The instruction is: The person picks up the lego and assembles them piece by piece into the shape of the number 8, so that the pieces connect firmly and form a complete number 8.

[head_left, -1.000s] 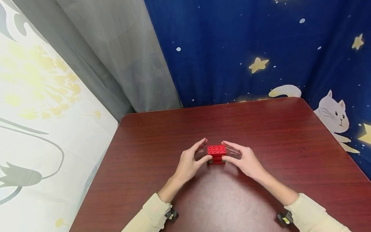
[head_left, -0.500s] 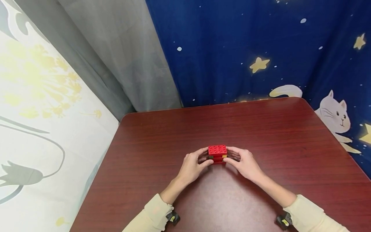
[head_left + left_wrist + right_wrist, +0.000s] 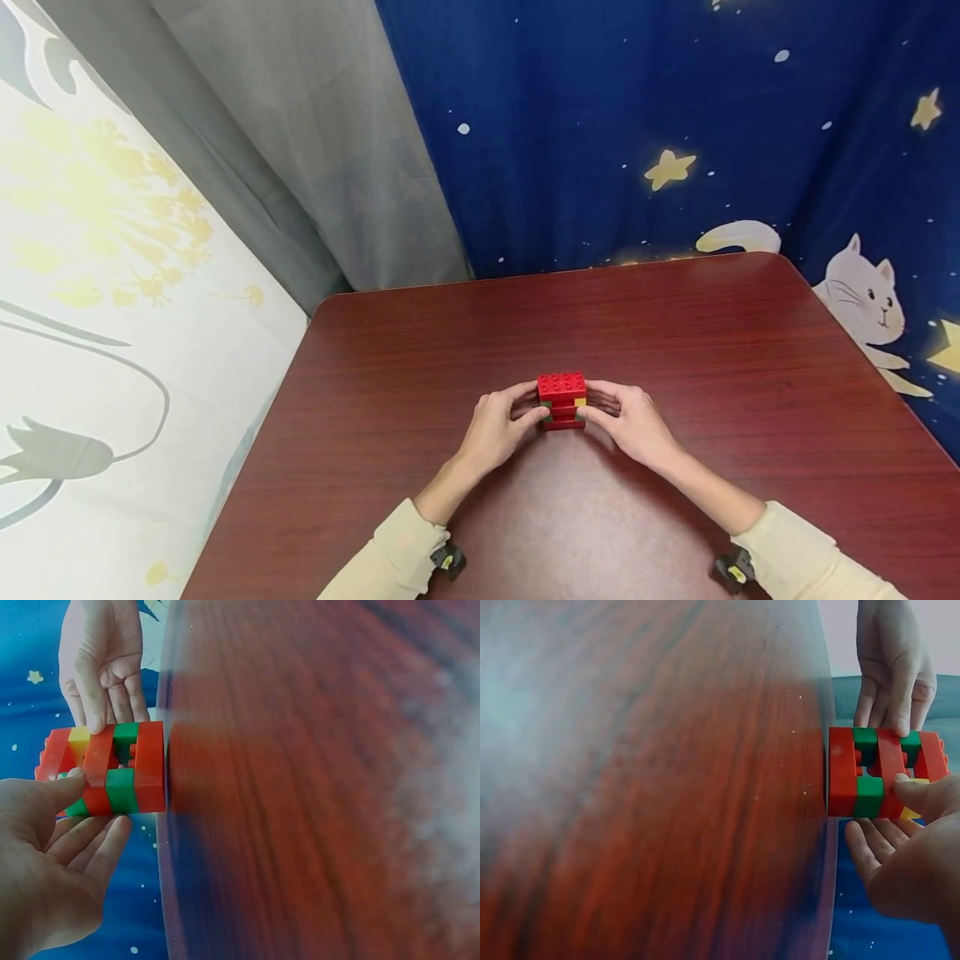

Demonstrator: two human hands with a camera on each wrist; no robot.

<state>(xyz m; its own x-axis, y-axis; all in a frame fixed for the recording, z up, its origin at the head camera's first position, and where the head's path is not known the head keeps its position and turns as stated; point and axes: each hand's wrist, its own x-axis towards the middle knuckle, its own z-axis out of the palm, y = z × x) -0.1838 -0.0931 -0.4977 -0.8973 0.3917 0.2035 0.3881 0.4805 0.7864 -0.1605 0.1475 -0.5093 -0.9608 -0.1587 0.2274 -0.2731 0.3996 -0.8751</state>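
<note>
A small stack of toy building bricks (image 3: 562, 387) stands upright on the table between both hands. Its wide red bricks, studded on top, are separated by small green bricks (image 3: 122, 791) and a yellow brick (image 3: 79, 742), with gaps between these. My left hand (image 3: 491, 429) holds the stack's left end, thumb on the near face and fingers at the far side. From the right end my right hand (image 3: 637, 425) grips it the same way, its thumb on the middle red layer (image 3: 891, 761). The bottom red brick (image 3: 842, 772) is right at the tabletop. The stack's far face is hidden.
The dark red wooden table (image 3: 420, 350) has rounded far corners. Behind it hang a blue star-patterned curtain (image 3: 562, 125) and a grey curtain (image 3: 300, 150); a white patterned cloth (image 3: 187, 375) is at the left. Small black devices sit at both sleeve cuffs (image 3: 408, 533).
One second ago the fingers were spread away from the stack's ends; they have since come in against them. The thumbs now sit on the middle layers, and the upper yellow brick shows.
</note>
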